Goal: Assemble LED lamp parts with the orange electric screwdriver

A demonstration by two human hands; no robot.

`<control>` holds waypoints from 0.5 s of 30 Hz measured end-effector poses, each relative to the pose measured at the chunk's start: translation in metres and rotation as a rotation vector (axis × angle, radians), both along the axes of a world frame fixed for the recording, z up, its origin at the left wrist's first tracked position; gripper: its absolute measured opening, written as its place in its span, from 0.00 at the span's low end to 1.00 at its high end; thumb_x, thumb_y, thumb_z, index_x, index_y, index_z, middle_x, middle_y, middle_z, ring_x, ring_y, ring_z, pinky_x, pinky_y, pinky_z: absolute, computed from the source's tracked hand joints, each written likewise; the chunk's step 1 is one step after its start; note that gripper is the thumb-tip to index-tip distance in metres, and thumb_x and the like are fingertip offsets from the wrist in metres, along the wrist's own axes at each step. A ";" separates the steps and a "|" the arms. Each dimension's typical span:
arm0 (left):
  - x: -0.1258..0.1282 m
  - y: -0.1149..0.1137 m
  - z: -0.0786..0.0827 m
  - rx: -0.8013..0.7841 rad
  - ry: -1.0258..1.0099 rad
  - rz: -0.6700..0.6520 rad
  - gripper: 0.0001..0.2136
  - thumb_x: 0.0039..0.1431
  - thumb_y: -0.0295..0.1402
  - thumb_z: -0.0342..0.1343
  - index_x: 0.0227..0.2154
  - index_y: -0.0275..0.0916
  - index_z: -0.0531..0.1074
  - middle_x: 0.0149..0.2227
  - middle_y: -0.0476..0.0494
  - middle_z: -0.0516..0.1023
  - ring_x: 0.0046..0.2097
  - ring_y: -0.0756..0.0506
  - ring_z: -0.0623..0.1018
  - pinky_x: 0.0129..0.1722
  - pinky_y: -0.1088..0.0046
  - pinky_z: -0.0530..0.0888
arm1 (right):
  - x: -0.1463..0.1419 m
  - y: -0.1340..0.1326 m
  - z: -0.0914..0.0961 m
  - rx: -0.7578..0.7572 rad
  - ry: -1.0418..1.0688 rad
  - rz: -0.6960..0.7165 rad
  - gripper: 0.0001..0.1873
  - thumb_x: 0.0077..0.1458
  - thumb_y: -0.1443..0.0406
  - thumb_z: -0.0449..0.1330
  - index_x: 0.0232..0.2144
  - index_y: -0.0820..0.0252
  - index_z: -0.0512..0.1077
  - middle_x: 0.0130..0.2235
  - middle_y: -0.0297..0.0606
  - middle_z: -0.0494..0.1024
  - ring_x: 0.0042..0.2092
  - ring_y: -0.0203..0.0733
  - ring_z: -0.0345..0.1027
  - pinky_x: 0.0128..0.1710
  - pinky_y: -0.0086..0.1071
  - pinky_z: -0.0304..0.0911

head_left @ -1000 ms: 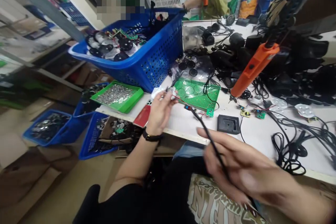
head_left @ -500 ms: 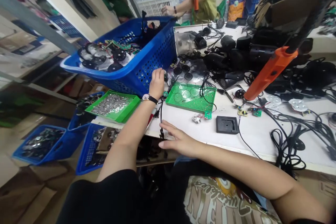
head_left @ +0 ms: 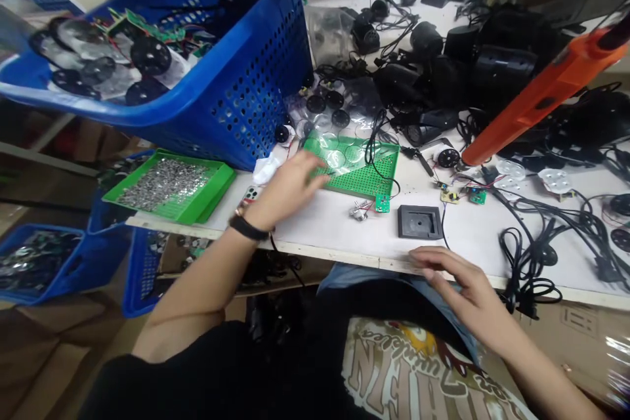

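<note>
My left hand (head_left: 293, 187) reaches over the worktable at the left edge of a green perforated tray (head_left: 388, 167). Its fingers are stretched out and slightly blurred, with no object visible in them. Clear plastic film (head_left: 339, 157) and a looped black cable lie on the tray. My right hand (head_left: 462, 279) is at the table's front edge, fingers apart and holding nothing. Just beyond it sits a black rectangular block with a recess (head_left: 419, 222). A small green circuit board (head_left: 382, 203), wired to a silvery part (head_left: 361, 210), lies between the block and the tray.
A large blue basket (head_left: 256, 72) full of parts stands at left behind a green tray (head_left: 216, 191) of small metal pieces. An orange tool (head_left: 536, 102) slants down from the right. Black housings (head_left: 502, 65) and coiled cables (head_left: 526, 262) cover the right side.
My left hand has come from beside the blue basket down to the green perforated tray. My right hand has moved right along the table's front edge. The view has tilted down.
</note>
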State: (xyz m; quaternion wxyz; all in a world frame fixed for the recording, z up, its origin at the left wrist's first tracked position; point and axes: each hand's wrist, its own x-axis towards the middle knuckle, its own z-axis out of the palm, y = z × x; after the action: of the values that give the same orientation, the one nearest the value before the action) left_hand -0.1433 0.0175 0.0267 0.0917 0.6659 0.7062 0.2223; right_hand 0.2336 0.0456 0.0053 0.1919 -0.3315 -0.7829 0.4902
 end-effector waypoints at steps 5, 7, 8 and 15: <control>0.086 -0.026 -0.043 -0.165 -0.148 -0.003 0.23 0.65 0.45 0.60 0.58 0.37 0.72 0.52 0.32 0.80 0.54 0.32 0.78 0.55 0.51 0.75 | 0.008 0.013 -0.006 0.220 0.016 -0.164 0.12 0.66 0.61 0.58 0.48 0.51 0.78 0.50 0.42 0.83 0.52 0.46 0.78 0.53 0.42 0.75; 0.099 -0.027 -0.056 -0.094 -0.193 0.070 0.19 0.66 0.40 0.60 0.57 0.38 0.74 0.52 0.34 0.81 0.55 0.33 0.79 0.57 0.50 0.74 | 0.006 0.018 -0.008 0.303 0.013 -0.208 0.12 0.66 0.62 0.58 0.49 0.52 0.78 0.50 0.42 0.83 0.52 0.46 0.78 0.52 0.41 0.75; 0.102 -0.027 -0.060 -0.049 -0.245 0.098 0.16 0.67 0.37 0.59 0.55 0.40 0.76 0.51 0.36 0.82 0.53 0.35 0.80 0.56 0.52 0.76 | 0.006 0.020 -0.009 0.339 0.003 -0.226 0.12 0.66 0.62 0.58 0.49 0.53 0.77 0.50 0.42 0.83 0.53 0.46 0.78 0.53 0.42 0.75; 0.133 -0.020 -0.053 0.246 -0.599 0.175 0.09 0.61 0.32 0.65 0.45 0.44 0.81 0.41 0.46 0.74 0.42 0.48 0.79 0.37 0.75 0.80 | 0.003 0.020 -0.014 0.255 -0.006 -0.250 0.12 0.66 0.61 0.58 0.49 0.56 0.76 0.50 0.44 0.82 0.52 0.45 0.78 0.54 0.41 0.73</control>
State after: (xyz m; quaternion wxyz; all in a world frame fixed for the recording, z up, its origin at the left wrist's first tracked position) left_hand -0.0105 -0.0027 -0.0266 0.1948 0.5138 0.6702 0.4989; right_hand 0.2364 0.0659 -0.0085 0.2896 -0.4007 -0.7919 0.3585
